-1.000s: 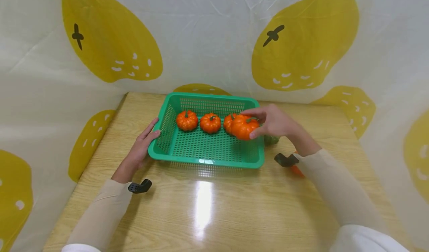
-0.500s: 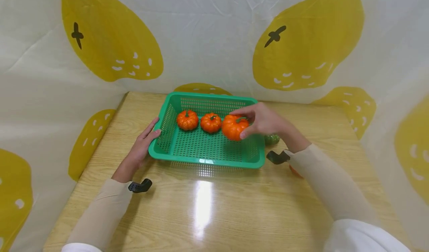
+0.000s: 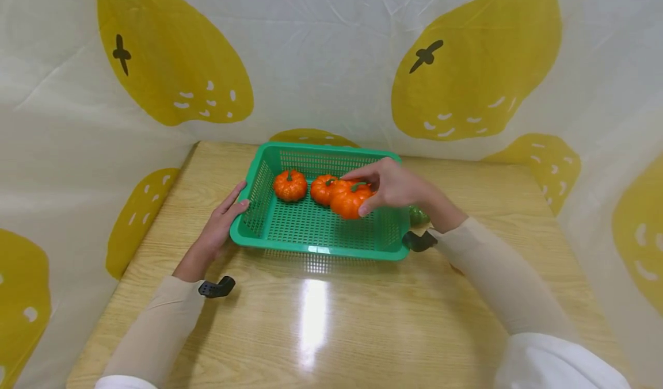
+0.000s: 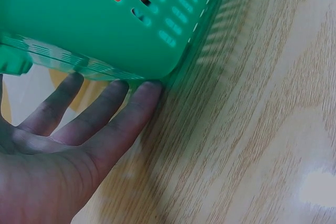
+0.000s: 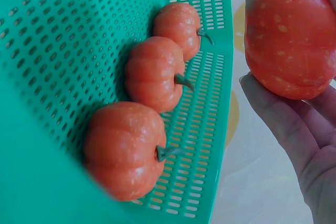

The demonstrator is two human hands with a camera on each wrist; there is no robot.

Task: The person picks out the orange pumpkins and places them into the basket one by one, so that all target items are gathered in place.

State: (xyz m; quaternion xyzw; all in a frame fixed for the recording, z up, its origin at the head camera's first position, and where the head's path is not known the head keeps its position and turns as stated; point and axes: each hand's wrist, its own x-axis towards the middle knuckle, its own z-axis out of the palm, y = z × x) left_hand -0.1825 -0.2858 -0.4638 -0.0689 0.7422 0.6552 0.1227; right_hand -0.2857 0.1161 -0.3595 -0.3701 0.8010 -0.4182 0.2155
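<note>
A green plastic basket [image 3: 318,251] stands on the wooden table. My left hand [image 3: 220,222] touches its left end, its fingers [image 4: 118,127] extended against the outside wall in the left wrist view. Over the basket, my right hand [image 3: 396,187] holds an orange pumpkin [image 3: 349,202] between thumb and fingers, its green stem upward. Inside the basket are a left pumpkin [image 3: 290,186] and a middle pumpkin [image 3: 320,189], the latter partly covered by the held one. The right wrist view shows a row of three, including the nearest pumpkin [image 5: 126,150], which is hidden in the head view.
Beyond the basket's right end lies a green, rounded object [image 3: 419,215], partly hidden by the right hand and wrist. A pale sheet [image 3: 321,61] with large yellow fruit shapes hangs behind the wooden table [image 3: 259,331]. Each wrist carries a small black camera mount [image 3: 217,287].
My right hand has moved left over the basket with the pumpkin, now covering part of the middle pumpkin. The left hand and basket stay put.
</note>
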